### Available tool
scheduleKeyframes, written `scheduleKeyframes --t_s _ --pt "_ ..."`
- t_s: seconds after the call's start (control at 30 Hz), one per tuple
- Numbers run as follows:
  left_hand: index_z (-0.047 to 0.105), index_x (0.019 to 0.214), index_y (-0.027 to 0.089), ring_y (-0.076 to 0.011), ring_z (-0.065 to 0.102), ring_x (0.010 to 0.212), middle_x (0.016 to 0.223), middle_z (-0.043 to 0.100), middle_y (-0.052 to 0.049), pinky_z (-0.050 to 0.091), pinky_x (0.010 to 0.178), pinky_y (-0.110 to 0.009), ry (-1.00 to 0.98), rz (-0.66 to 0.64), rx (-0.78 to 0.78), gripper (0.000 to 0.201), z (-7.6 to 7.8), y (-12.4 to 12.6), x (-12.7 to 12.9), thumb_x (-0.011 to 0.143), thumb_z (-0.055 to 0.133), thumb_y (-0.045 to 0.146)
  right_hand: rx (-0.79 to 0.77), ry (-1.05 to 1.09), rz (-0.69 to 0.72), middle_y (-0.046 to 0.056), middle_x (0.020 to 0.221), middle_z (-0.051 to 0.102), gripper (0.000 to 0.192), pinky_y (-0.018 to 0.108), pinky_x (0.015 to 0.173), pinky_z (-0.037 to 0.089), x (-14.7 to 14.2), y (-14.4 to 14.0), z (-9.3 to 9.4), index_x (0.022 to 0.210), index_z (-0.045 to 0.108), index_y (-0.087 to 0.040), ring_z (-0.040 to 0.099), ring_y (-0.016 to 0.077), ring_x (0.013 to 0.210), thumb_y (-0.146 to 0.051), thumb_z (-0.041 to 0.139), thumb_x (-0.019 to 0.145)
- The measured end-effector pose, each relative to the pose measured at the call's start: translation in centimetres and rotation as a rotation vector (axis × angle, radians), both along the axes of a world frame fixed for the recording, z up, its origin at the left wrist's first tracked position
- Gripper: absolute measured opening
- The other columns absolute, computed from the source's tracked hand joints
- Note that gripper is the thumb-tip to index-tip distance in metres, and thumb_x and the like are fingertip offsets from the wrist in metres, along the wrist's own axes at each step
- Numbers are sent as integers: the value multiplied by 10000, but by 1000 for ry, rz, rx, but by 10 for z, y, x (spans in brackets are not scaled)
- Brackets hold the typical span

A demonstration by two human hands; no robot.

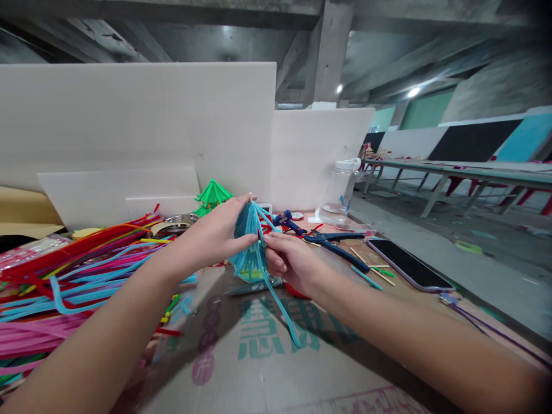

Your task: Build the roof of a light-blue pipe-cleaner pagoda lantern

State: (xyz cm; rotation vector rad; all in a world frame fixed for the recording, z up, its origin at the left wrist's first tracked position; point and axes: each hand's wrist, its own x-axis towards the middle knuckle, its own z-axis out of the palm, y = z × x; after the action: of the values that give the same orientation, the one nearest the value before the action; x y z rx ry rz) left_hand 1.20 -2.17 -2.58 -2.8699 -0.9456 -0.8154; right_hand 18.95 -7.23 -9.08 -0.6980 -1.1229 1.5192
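Forearms converging, both hands' grip (215,234) (287,260) around blue pipe-cleaner umbrella (250,244).

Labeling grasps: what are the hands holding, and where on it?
Both hold the blue pipe-cleaner piece: left hand wraps its upper side, right hand pinches strands at its middle right. One loose strand trails down.

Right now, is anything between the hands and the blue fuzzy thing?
No. The left hand wraps the blue pipe-cleaner bundle from the left, and the right hand pinches it from the right. Both touch it directly.
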Motion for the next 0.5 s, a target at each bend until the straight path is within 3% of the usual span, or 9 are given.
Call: scheduleKeyframes --t_s 0.37,0.5 --pt "373 1441 90 -306 447 1366 1474 464 -212 379 1119 -444 5 -23 54 713 -1 2 -2 842 610 396 17 -10 11 -85 396 394 338 238 398 200 0 1 -2 608 470 -198 267 62 361 -372 686 801" --pt "360 1464 117 -308 409 1397 1507 435 -189 362 1131 -439 3 -30 -10 737 2 2 -6 850 612 435 33 -19 6 -88 395 406 305 233 393 193 0 2 -3 655 503 -194 268 61 356 -386 688 803"
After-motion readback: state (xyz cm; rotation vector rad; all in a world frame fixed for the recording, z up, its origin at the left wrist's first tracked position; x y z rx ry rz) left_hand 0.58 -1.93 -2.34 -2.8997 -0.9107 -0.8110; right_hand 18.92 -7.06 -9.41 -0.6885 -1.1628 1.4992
